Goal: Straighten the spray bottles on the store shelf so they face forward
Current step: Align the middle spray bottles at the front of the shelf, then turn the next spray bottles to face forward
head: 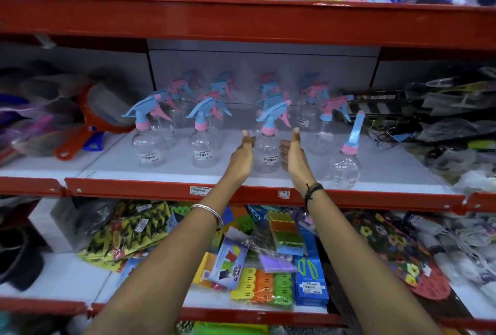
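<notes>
Standing far left on the white shelf (107, 165), front row: clear spray bottle (149, 144) with blue trigger head and pink collar, price label facing out, well apart from both hands. Sitting next along: second bottle (201, 144), same colours, just left of the left hand. Reaching in over the red shelf lip: left hand (241, 155), open, fingers straight and together, palm turned toward the middle bottle, gripping nothing; silver bangle (208, 212) circling the forearm. Standing between the two palms: middle bottle (267, 149), upright, label forward; cannot tell whether either palm is touching it. Flanking it on the other side: right hand (292, 157), likewise open and flat, empty, black cord bracelet (312, 191) at the wrist. Standing further right, near the shelf edge: last front bottle (347, 165), blue head turned edge-on. Blurring behind: more bottles in back rows.
</notes>
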Demonstrator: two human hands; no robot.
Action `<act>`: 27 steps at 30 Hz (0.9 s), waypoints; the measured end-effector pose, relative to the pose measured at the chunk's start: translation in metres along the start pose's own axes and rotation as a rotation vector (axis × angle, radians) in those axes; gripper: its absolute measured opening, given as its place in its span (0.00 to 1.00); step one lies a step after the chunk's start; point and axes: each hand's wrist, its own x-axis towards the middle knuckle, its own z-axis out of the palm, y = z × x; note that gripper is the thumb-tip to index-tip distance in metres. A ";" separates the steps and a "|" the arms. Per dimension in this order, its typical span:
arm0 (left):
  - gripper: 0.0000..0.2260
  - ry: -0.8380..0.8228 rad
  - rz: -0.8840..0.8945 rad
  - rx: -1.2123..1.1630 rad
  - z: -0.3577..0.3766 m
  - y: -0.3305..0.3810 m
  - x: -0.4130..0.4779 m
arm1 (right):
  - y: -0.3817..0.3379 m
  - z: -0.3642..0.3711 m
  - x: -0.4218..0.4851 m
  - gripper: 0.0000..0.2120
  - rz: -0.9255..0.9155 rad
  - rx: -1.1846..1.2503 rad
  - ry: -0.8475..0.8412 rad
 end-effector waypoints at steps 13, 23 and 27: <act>0.53 -0.074 0.084 0.119 -0.016 0.010 -0.047 | 0.007 -0.009 -0.053 0.42 -0.126 -0.109 0.097; 0.37 0.004 0.124 0.081 -0.025 0.001 -0.057 | 0.015 -0.005 -0.068 0.35 -0.227 -0.116 0.183; 0.24 0.243 0.233 -0.084 -0.051 -0.007 -0.060 | 0.015 0.011 -0.082 0.22 -0.394 0.026 0.367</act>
